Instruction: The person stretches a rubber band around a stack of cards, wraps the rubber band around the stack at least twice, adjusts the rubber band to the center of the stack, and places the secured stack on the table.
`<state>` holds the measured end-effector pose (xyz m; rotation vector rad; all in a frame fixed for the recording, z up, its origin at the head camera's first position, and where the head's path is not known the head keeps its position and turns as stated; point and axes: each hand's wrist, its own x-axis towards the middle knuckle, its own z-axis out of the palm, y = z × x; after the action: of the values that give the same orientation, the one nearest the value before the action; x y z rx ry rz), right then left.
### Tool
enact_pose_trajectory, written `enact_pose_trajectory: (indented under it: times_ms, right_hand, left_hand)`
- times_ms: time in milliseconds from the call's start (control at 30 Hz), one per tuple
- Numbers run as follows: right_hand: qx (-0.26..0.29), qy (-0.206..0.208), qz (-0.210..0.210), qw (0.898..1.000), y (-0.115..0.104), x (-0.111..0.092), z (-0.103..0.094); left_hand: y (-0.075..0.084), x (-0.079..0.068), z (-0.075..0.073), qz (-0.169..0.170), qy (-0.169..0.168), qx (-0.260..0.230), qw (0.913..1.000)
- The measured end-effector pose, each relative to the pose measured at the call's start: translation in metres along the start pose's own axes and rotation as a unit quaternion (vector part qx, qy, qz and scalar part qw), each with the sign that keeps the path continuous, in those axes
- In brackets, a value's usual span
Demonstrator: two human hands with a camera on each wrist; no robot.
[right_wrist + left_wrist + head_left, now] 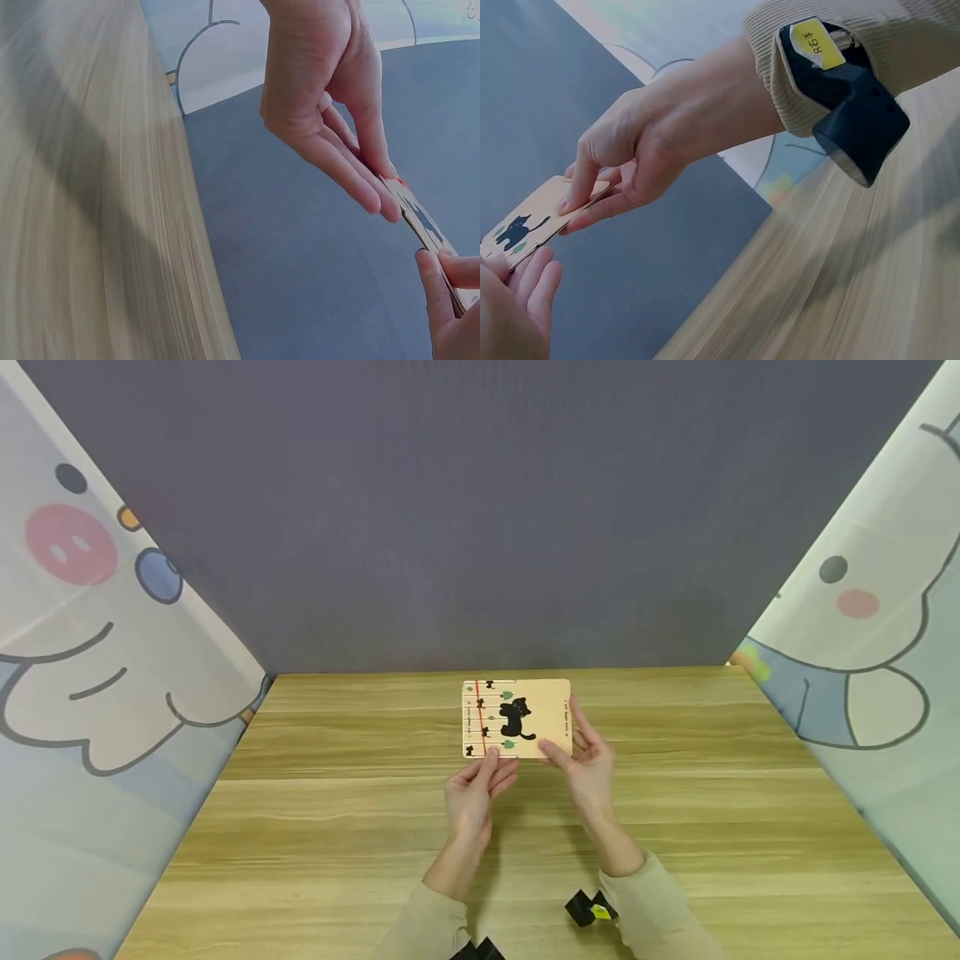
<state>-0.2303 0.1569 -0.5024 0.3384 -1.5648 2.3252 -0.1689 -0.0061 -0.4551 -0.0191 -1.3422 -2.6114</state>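
Both hands hold a small cream notebook [555, 714] above the table. A black cat, green leaves and rows of little cats decorate its cover, and a red band crosses it near the left end. At the lower left edge, my left hand [470, 802] pinches it, thumb on the cover and fingers beneath. My right hand [591, 777] grips the right end, its thumb on the lower right of the cover. The left wrist view shows the notebook [536, 217] tilted between the hands. In the right wrist view the notebook [424, 217] appears nearly edge-on, its underside hidden.
Beneath the hands lies a wood-grain table [337, 827]. A dark grey panel [480, 518] rises along its back edge. Cartoon-printed sheets stand at the left [67, 635] and right [847, 635]. A black wrist device [581, 908] sits by the right sleeve.
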Motion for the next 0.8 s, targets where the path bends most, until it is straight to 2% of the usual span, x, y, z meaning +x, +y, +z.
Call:
enact_pose_trajectory:
  times_ms: [33,67,167,200,233,367,400,467,600,633,700,767,800]
  right_hand:
    - [0.001,0.003,0.002,1.000,0.001,0.000,0.000]
    - [0.006,0.004,0.002,1.000,0.001,0.000,0.000]
    - [0.010,0.008,0.001,1.000,0.000,0.001,-0.002]
    - [0.014,0.009,0.001,1.000,-0.002,0.002,-0.002]
    - [0.008,0.010,-0.005,1.000,0.006,0.004,-0.008]
    - [0.020,0.009,-0.005,1.000,0.004,0.007,-0.011]
    - [0.024,0.010,-0.003,1.000,0.003,0.007,-0.011]
    - [0.022,0.012,0.006,1.000,0.003,0.007,-0.010]
    - [0.004,0.022,0.007,1.000,0.002,0.003,-0.006]
    - [-0.001,0.022,0.005,1.000,0.002,0.002,-0.004]
    - [-0.006,0.019,0.001,1.000,0.003,-0.001,-0.001]
    - [-0.005,0.015,-0.003,1.000,0.003,-0.004,0.003]
    - [-0.006,0.013,-0.006,1.000,0.004,-0.004,0.004]
  left_hand:
    - [0.012,-0.005,0.008,-0.016,0.006,0.003,0.9998]
    - [0.013,-0.005,0.010,-0.026,0.012,0.006,0.9996]
    - [0.029,-0.008,0.018,-0.061,0.018,0.002,0.9980]
    - [0.019,-0.004,0.012,-0.056,0.006,-0.009,0.9984]
    - [0.010,0.002,0.006,-0.048,-0.002,-0.022,0.9986]
    - [0.007,0.005,0.001,-0.013,0.002,-0.029,0.9995]
    - [0.000,0.008,-0.004,-0.001,0.000,-0.029,0.9996]
    - [0.008,0.005,-0.001,-0.003,0.020,-0.012,0.9997]
    - [-0.030,0.019,-0.025,0.012,0.016,0.004,0.9998]
    - [-0.032,0.018,-0.024,0.009,0.019,0.006,0.9998]
    - [-0.028,0.014,-0.018,0.003,0.022,0.010,0.9997]
    - [-0.009,0.004,-0.001,-0.001,0.034,0.008,0.9994]
    - [-0.004,0.000,0.005,0.006,0.027,-0.001,0.9996]
